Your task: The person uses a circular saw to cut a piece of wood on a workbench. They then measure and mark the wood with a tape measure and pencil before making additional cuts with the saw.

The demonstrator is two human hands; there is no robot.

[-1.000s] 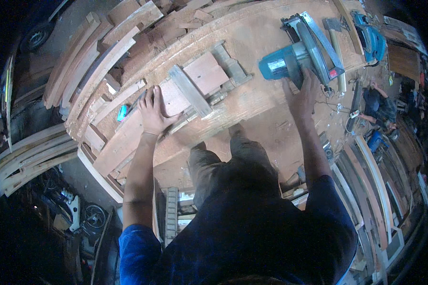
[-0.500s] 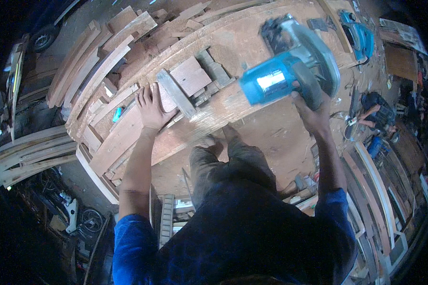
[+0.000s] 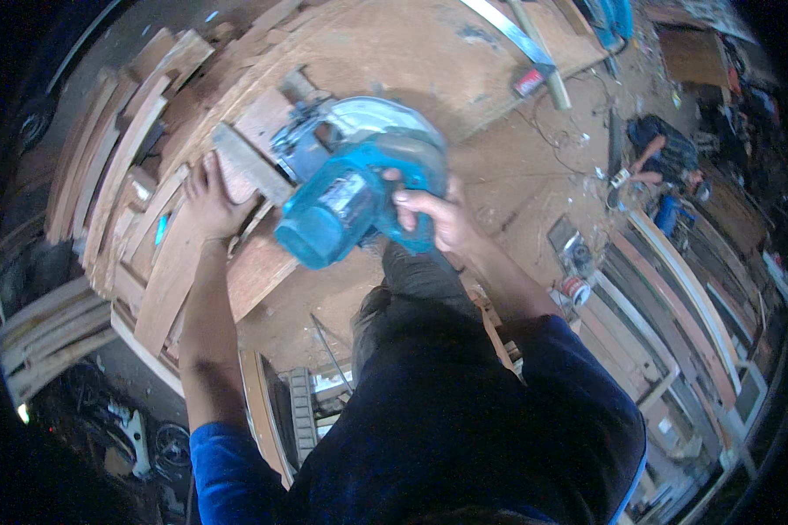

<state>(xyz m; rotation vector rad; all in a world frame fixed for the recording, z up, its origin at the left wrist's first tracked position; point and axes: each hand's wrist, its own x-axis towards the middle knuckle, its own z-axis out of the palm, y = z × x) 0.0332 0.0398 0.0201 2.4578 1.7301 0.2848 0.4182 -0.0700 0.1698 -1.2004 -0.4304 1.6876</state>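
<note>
My right hand (image 3: 433,214) grips the rear handle of a teal circular saw (image 3: 337,206), which is over the near edge of the workbench. The saw's base and blade guard are beside a pinkish-brown board (image 3: 265,114); whether the blade touches it is hidden. A grey wooden crosspiece (image 3: 252,164) lies across that board, just left of the saw. My left hand (image 3: 214,199) rests on the wood at the crosspiece's left side, fingers stretched out and lying flat. Below it runs a long brown plank (image 3: 173,271).
Stacked planks (image 3: 118,144) fill the bench's left side. A metal straight bar (image 3: 508,31) and another blue tool (image 3: 611,22) are at the far right. A co-worker (image 3: 665,153) crouches on the right, near loose cables. More timber (image 3: 674,306) lies lower right; a motorbike (image 3: 131,429) stands lower left.
The circular saw in my right hand has swung left and nearer, from the right of the bench to beside the crosspiece. My left hand stays on the wood; the whole view has shifted.
</note>
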